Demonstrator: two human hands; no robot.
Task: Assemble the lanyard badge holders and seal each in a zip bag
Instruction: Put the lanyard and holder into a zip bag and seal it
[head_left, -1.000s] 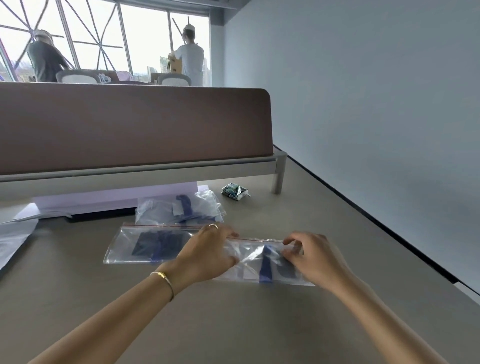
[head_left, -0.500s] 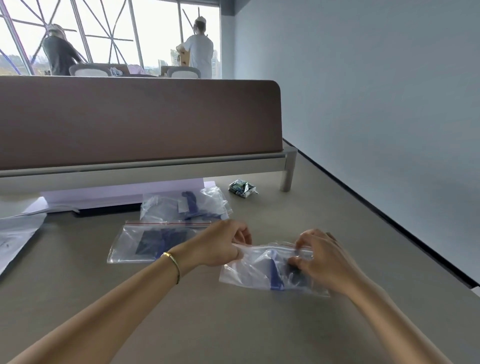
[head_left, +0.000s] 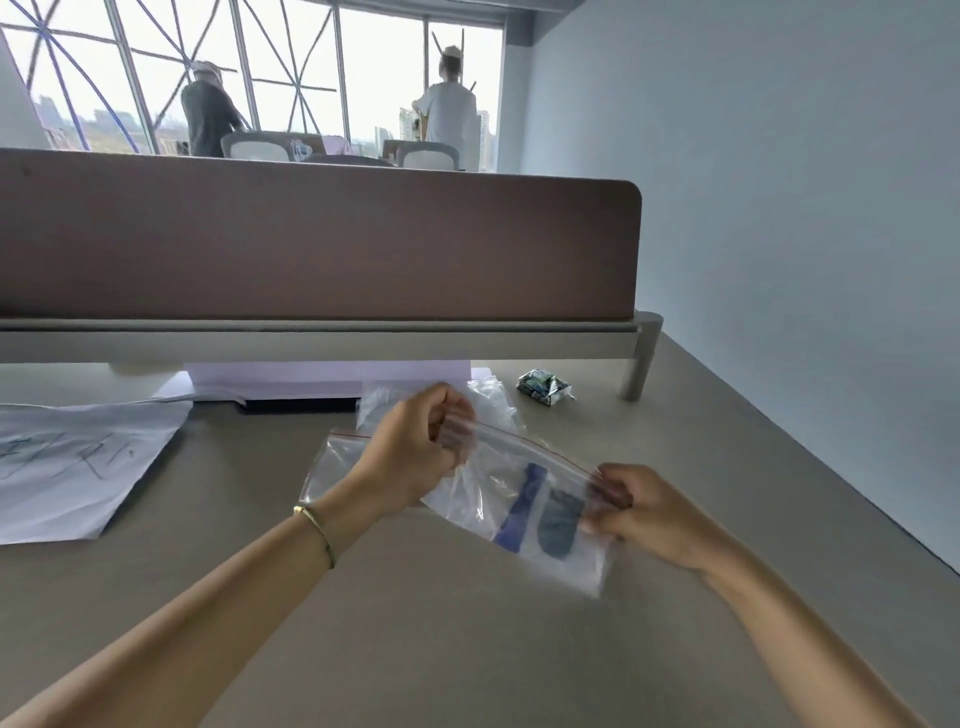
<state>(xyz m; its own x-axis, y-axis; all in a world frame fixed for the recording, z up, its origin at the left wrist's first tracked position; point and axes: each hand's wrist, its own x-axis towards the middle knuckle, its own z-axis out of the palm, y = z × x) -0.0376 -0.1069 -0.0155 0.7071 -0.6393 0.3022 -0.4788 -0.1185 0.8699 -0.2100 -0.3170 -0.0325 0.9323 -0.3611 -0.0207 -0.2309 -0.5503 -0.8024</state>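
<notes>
- Left hand (head_left: 415, 452) and right hand (head_left: 649, 514) hold a bag (head_left: 519, 499) above the desk (head_left: 467, 649).
- Fingers (head_left: 608, 493) of both pinch its zip corners.
- A blue lanyard (head_left: 522, 512) lies inside.

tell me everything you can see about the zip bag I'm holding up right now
The zip bag is clear, crinkly plastic with a thin red line along its zip edge. It is lifted off the desk and tilted, higher at its left end. The left hand pinches one end of the zip edge, the right hand the other. Inside lie a blue lanyard strap and a darker blue-grey piece. Whether the zip is fully closed cannot be told.
</notes>
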